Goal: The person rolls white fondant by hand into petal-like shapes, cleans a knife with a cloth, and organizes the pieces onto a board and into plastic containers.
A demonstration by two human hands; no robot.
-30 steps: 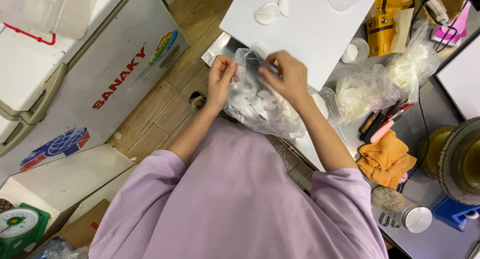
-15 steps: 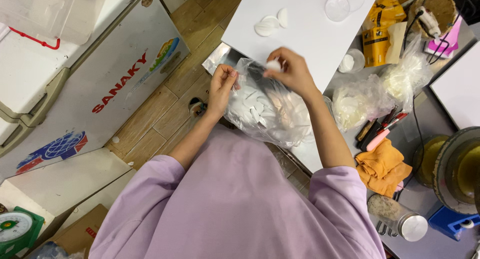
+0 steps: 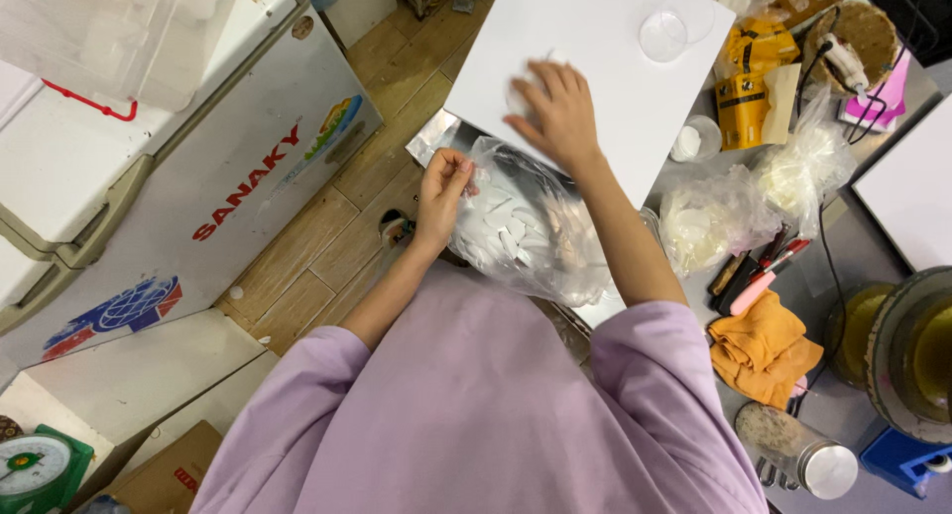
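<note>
Clear plastic bag (image 3: 526, 236) pinched in left hand (image 3: 443, 189) grip — right hand (image 3: 555, 113) flat on white board (image 3: 605, 48), seemingly open.

Wooden plank floor (image 3: 327, 246), white chest freezer (image 3: 149, 167) at left.

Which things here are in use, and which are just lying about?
In use: left hand gripping the clear plastic bag of white discs; right hand flat on the white board.

Lying about: orange cloth, markers, metal shaker, green scale.
</note>
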